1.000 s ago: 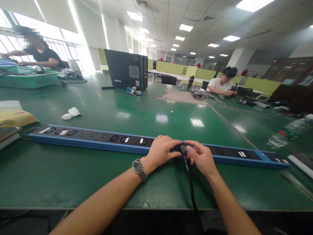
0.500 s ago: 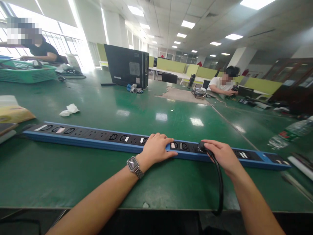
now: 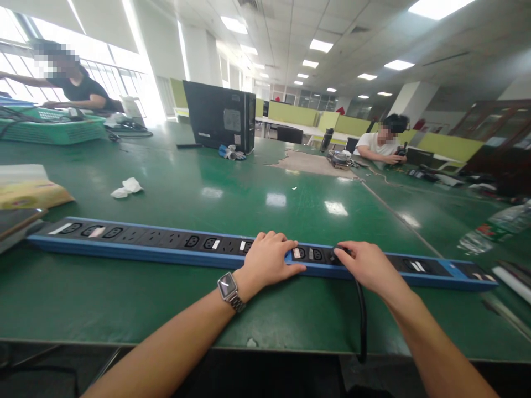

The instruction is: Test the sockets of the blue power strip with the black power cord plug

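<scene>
A long blue power strip [image 3: 166, 257] with black sockets lies across the green table. My left hand [image 3: 269, 258], with a watch on its wrist, grips the strip around its middle, fingers over the far edge and thumb on the near side. My right hand [image 3: 367, 262] holds a black plug at the sockets right of the middle; the fingers mostly cover the plug. Its black cable [image 3: 363, 326] hangs down over the table's front edge. Whether the plug is fully seated cannot be made out.
A black computer case [image 3: 219, 116] and gloves [image 3: 232, 152] stand at the back. Tissues [image 3: 126, 188], a phone [image 3: 19, 221] and a green basket [image 3: 58, 130] are left; a bottle [image 3: 493, 226] lies right. Two people [image 3: 85, 91] [image 3: 379, 145] sit beyond.
My right hand has moved slightly left with the plug, which now sits lower and more hidden under the fingers. The view has shifted a little. My left hand keeps its grip.
</scene>
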Demonstrator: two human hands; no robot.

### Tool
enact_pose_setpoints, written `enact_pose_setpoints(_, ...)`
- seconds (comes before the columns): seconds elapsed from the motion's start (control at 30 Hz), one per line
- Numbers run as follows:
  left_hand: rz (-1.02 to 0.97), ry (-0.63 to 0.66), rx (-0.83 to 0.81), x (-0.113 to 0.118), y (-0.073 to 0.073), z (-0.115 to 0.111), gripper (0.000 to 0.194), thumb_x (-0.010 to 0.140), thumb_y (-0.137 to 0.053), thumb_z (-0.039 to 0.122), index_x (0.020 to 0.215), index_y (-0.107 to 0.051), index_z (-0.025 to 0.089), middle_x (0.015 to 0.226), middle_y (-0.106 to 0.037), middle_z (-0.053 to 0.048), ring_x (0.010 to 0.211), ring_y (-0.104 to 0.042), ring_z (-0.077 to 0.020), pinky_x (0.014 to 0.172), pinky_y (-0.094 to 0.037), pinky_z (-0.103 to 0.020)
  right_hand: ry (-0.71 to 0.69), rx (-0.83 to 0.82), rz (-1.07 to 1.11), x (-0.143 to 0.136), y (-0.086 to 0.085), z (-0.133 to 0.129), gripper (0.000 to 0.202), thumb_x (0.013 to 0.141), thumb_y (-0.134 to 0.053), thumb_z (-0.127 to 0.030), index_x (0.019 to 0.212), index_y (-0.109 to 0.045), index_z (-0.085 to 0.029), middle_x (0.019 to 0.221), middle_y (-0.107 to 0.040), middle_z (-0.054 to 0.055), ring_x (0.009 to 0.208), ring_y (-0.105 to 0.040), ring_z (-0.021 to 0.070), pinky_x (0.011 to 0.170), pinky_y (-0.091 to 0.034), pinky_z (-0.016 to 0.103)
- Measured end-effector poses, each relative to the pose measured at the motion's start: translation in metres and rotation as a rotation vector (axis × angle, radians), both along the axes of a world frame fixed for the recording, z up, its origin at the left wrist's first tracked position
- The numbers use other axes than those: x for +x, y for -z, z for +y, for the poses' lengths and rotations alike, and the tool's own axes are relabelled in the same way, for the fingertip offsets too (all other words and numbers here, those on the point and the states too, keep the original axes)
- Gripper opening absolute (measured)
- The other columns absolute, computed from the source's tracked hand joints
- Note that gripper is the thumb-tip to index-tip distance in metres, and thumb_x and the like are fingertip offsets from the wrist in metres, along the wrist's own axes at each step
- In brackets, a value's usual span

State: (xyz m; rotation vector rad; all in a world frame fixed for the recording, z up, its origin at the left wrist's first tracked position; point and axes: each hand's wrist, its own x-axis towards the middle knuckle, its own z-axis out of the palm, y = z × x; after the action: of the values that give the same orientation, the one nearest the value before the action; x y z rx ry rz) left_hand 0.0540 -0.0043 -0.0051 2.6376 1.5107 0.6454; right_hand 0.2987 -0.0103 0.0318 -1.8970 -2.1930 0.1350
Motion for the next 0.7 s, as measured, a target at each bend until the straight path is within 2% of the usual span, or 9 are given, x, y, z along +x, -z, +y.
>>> enact_pose_setpoints(0.13,0.003,0.0,0.001,0.0,-0.001,-0.001,0.056,0.079,-0.062,0.066,0.117,-0.067,0.026,0.105,-0.068,-0.007,0.1,-0.059,-0.0279,0.09,-0.042,-0.043,0.007,-0.011,-0.169,-0.005,-0.006,0.0,0.041,0.091,-0.042,-0.039,0.102,-0.076,-0.021,0.105,-0.075,0.01,0.1,-0.068,0.0281,0.083,-0.049,0.035)
enact_pose_setpoints(0.3,0.006,0.0,-0.002,0.0,0.0,0.001,0.058,0.078,-0.061,0.067,0.118,-0.066,0.026,0.107,-0.067,-0.007,0.102,-0.059,-0.0277,0.09,-0.042,-0.042,0.029,-0.007,-0.219,-0.015,-0.002,0.002,0.039,0.09,-0.044,-0.037,0.102,-0.076,-0.019,0.101,-0.075,0.012,0.098,-0.069,0.0282,0.08,-0.049,0.034)
enact_pose_setpoints(0.5,0.0,0.01,0.0,-0.001,0.001,0.002,0.057,0.078,-0.062,0.068,0.117,-0.066,0.027,0.106,-0.068,-0.006,0.1,-0.059,-0.0274,0.088,-0.042,-0.042,-0.008,-0.014,-0.092,-0.01,-0.003,0.001,0.04,0.089,-0.045,-0.039,0.104,-0.076,-0.019,0.103,-0.075,0.009,0.096,-0.069,0.0267,0.081,-0.049,0.034)
enact_pose_setpoints(0.7,0.009,0.015,0.012,-0.001,0.002,0.004,0.057,0.078,-0.061,0.069,0.117,-0.066,0.027,0.105,-0.068,-0.006,0.1,-0.059,-0.0273,0.086,-0.041,-0.041,0.051,0.063,0.038,-0.004,-0.001,-0.007,0.041,0.088,-0.048,-0.044,0.105,-0.076,-0.02,0.084,-0.076,0.004,0.077,-0.069,0.0224,0.067,-0.047,0.031)
